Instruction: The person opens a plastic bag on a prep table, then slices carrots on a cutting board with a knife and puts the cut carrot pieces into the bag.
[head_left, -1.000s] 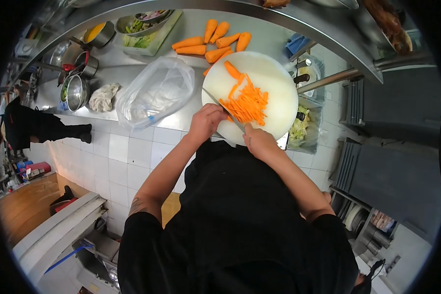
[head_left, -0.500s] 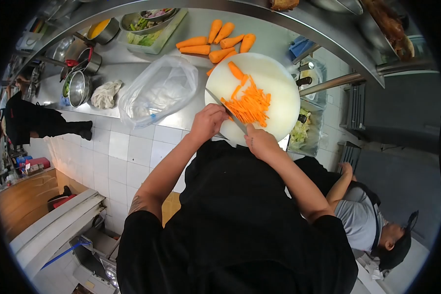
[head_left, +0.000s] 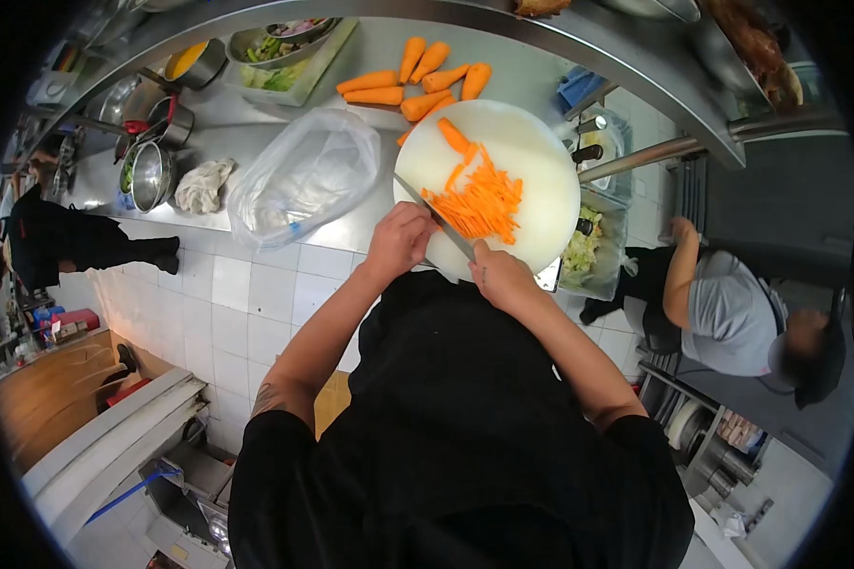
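Note:
My right hand (head_left: 501,275) grips a kitchen knife (head_left: 446,228) by its handle, which is mostly hidden in the fist. The blade points up and left across the lower left of a round white cutting board (head_left: 550,171). On the blade's left side, my left hand (head_left: 401,235) is closed with its fingertips bunched beside the steel; what they press on is hidden. A pile of carrot strips (head_left: 484,204) lies to the right of the blade. Above the pile rests a larger carrot piece (head_left: 454,136).
Several whole carrots (head_left: 432,62) lie behind the board. Left of it are a clear plastic bag (head_left: 304,175), a crumpled cloth (head_left: 202,187) and metal bowls (head_left: 152,175). A metal shelf (head_left: 579,43) overhangs the counter. A co-worker (head_left: 731,313) stands at the right, another person (head_left: 66,237) at left.
The co-worker on the right has moved up and to the right in view, uncovering a rack of items below. My hands and the knife stay almost in place.

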`<state>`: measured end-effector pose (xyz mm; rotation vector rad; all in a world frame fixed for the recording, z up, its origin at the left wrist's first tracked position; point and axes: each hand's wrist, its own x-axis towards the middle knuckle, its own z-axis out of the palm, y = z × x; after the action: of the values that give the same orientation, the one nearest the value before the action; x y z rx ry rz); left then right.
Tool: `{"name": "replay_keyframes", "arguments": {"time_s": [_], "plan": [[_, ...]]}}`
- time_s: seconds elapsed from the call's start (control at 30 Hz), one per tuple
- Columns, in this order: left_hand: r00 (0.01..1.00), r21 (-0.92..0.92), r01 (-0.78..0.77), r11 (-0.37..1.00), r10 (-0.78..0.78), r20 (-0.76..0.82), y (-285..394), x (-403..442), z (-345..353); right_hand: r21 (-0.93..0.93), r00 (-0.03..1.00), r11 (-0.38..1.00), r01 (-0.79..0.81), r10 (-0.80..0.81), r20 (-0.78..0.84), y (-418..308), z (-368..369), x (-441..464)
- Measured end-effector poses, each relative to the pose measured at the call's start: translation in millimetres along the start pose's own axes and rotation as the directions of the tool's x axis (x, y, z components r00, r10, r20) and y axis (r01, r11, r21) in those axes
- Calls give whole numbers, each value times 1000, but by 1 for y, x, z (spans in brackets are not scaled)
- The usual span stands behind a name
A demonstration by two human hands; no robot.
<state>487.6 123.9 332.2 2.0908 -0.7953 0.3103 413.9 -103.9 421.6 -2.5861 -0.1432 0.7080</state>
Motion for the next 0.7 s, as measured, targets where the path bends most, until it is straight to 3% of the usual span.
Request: {"name": "replay_keyframes", "arguments": {"time_s": [0.17,0.7], "plan": [[1000,10,0,1000,0,-16,4,5,-3,-18,996,999,49,-50,-71,5,10,13],[999,-7,-11,1000,11,-32,3,1,-5,-15,996,998,63,-64,-66,5,11,9]]}}
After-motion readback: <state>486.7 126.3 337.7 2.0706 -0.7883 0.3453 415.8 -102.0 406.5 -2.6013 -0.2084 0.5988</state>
